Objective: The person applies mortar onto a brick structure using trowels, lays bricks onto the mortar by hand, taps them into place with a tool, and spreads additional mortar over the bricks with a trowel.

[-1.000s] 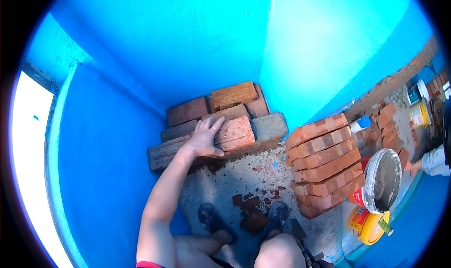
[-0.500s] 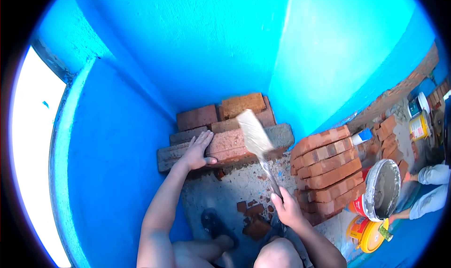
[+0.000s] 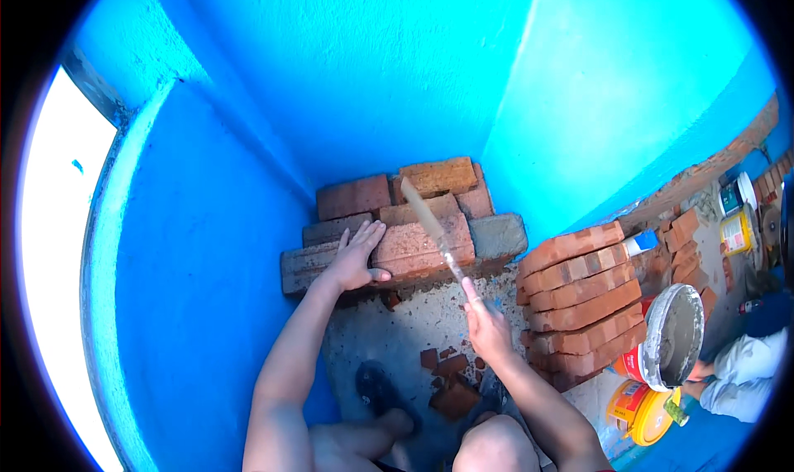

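- Our left hand point(image 3: 357, 257) lies flat, fingers spread, on the front brick point(image 3: 422, 247) of the low brick course point(image 3: 397, 220) in the blue wall corner.
- Our right hand point(image 3: 488, 331) is closed round the handle of a trowel point(image 3: 430, 224); its blade lies over that same brick.
- Half a second ago the blade stood higher and broader; it is now lower and edge-on. The left hand has not moved.
- The floor point(image 3: 397, 331) between course and feet carries brick fragments point(image 3: 451, 381); a brick stack point(image 3: 579, 298) and mortar bucket point(image 3: 674, 335) bound the right.
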{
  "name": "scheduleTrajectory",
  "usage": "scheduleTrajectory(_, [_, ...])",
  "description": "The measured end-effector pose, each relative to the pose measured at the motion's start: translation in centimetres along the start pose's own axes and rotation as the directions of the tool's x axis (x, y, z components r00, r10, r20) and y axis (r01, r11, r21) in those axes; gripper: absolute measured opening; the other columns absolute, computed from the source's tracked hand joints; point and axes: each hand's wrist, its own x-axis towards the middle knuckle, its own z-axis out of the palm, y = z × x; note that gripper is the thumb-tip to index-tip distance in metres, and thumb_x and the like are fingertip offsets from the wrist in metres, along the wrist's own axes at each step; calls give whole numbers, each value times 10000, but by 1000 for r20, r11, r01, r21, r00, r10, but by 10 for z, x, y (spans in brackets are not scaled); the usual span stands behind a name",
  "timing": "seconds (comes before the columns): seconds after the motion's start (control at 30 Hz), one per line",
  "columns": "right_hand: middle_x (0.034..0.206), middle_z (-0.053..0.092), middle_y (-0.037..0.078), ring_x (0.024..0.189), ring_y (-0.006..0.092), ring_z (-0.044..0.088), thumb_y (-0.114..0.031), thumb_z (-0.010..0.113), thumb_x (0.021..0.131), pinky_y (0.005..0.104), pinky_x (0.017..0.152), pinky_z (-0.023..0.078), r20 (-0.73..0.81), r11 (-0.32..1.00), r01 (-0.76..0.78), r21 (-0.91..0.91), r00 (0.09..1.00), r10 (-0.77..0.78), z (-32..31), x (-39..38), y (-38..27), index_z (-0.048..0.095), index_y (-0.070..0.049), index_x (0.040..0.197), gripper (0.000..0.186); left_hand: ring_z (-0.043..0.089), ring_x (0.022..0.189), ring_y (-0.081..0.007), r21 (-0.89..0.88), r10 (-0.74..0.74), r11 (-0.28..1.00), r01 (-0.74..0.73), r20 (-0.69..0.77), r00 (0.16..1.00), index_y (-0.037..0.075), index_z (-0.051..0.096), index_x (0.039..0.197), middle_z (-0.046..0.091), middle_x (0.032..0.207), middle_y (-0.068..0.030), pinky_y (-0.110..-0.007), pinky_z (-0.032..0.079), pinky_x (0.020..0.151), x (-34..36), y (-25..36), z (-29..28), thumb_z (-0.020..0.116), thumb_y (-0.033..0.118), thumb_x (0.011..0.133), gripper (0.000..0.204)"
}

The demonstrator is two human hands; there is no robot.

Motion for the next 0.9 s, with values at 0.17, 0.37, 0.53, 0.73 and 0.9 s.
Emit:
scheduleTrajectory(0.17, [779, 634, 213, 676, 393, 622, -197, 503, 944, 487, 617, 487, 244, 974, -171, -145, 948, 203, 0, 1, 9, 338, -265, 1456, 542, 158, 1448, -268, -33, -2, 999, 1, -30, 1000, 113, 273, 1480, 248, 1544, -103, -492, 91, 1171, 2, 4, -1, 778, 401, 703, 971])
scheduleTrajectory(0.37, [773, 634, 208, 681, 404, 618, -227, 496, 954, 485, 638, 481, 269, 968, -215, -126, 932, 242, -4, 3, -3, 310, -288, 1463, 545, 290, 1397, -303, -382, -182, 922, 65, -279, 943, 71, 441, 1385, 406, 1448, -166, -452, 172, 1160, 7, -18, -22, 764, 352, 753, 763])
scheduleTrajectory(0.53, [736, 618, 209, 702, 393, 618, -208, 511, 947, 472, 633, 480, 219, 965, -242, -105, 940, 260, -19, 12, -29, 358, -269, 1444, 523, 255, 1417, -276, -125, -231, 967, 224, -46, 972, 112, 434, 1400, 386, 1471, -127, -605, 88, 1128, 4, -4, -3, 780, 432, 702, 842])
scheduleTrajectory(0.73, [767, 645, 179, 718, 385, 626, -171, 542, 930, 466, 640, 489, 179, 959, -203, -199, 954, 239, -18, -1, -7, 414, -251, 1419, 512, 260, 1415, -260, -128, -180, 977, 172, -55, 982, 133, 426, 1408, 395, 1470, -101, -612, 72, 1127, 7, -4, -1, 780, 427, 696, 848])
scheduleTrajectory(0.9, [797, 663, 163, 725, 371, 634, -164, 540, 926, 459, 654, 499, 180, 965, -222, -136, 953, 245, -24, 3, -19, 413, -265, 1418, 518, 255, 1417, -259, -125, -208, 972, 201, -45, 977, 135, 432, 1404, 408, 1463, -86, -611, 73, 1128, 5, -6, -5, 781, 417, 694, 840])
